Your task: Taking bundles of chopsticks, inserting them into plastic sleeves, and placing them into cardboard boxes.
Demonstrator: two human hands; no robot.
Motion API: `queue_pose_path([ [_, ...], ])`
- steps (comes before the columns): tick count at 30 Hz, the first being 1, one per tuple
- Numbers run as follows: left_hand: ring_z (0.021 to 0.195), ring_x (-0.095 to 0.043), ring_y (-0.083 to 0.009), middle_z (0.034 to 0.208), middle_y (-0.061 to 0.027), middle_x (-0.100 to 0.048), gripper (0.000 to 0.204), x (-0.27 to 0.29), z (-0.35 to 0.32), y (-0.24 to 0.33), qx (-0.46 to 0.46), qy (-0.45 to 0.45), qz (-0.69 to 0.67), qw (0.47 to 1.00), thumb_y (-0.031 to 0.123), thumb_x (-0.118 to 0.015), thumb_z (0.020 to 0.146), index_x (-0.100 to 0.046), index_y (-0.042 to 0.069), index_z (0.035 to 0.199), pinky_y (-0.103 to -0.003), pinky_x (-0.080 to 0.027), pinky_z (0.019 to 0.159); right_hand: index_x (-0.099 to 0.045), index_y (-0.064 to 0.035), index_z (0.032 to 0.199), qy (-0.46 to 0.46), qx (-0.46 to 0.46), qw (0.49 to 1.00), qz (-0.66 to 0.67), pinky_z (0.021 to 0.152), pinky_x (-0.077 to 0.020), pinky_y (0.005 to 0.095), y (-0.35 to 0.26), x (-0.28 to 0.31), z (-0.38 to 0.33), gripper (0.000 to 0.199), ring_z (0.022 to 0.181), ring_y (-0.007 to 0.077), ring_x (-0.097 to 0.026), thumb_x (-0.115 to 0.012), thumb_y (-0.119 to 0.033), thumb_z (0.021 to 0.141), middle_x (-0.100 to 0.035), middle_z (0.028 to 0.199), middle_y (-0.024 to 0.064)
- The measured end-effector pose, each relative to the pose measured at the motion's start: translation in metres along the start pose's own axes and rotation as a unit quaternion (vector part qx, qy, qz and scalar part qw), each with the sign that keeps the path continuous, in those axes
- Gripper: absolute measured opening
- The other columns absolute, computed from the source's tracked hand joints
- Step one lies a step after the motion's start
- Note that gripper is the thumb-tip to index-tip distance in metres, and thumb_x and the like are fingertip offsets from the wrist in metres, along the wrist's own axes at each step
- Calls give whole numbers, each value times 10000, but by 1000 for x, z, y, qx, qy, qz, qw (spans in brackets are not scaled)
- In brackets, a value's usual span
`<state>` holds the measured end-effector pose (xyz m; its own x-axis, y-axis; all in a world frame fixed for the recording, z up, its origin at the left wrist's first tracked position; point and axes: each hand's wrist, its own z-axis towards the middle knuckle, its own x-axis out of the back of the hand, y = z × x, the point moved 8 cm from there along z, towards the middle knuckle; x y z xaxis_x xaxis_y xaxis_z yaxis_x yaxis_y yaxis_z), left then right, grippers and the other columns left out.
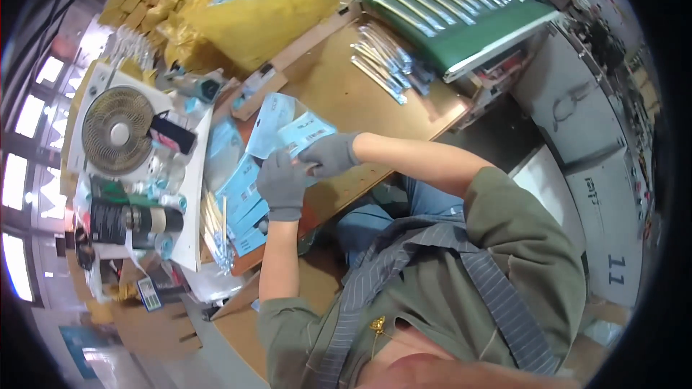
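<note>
Both my hands wear grey gloves with bare fingertips and meet over the near left part of a wooden table. My left hand (282,186) is closed, its fingers bent toward the right hand; what they hold is hidden. My right hand (331,155) reaches in from the right, its fingers pinched at the lower edge of a printed light-blue packet (308,131). Another blue packet (272,124) lies just beyond. Several overlapping blue packets (241,194) spread left of my left hand. Beside them lies a bundle of thin wooden sticks (215,227) with blue-and-clear ends.
More wrapped sticks (386,57) lie farther back on the wooden table (317,68). A green board (468,32) at the far right bears a row of them. A yellow bag-lined bin (267,11) stands behind. At left, a white table holds a fan (117,128), phone (173,133) and dark bottle (155,220).
</note>
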<state>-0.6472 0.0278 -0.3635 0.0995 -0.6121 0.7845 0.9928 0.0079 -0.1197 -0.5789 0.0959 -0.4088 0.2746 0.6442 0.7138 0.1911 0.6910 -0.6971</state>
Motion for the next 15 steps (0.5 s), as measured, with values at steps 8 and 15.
queue_pose_path([
  [8, 1046, -536, -378, 1147, -233, -538, 707, -72, -2, 63, -19, -197, -123, 972, 266, -634, 760, -363, -39, 1337, -428, -463, 856, -530, -23, 1227, 336, -275, 864, -256, 896, -463, 401, 193, 162, -76, 671, 1080, 373, -552, -666, -462, 738, -539, 1253, 187],
  [15, 1245, -392, -365, 1389, -233, -373, 642, -175, 24, 155, 13, -229, -200, 953, 314, -584, 787, -421, 10, 1329, -488, -279, 1055, -442, 37, 1286, 301, -502, 811, 17, 1010, -381, 402, 318, 129, -110, 738, 1185, 404, -501, -634, -437, 754, -491, 1279, 306],
])
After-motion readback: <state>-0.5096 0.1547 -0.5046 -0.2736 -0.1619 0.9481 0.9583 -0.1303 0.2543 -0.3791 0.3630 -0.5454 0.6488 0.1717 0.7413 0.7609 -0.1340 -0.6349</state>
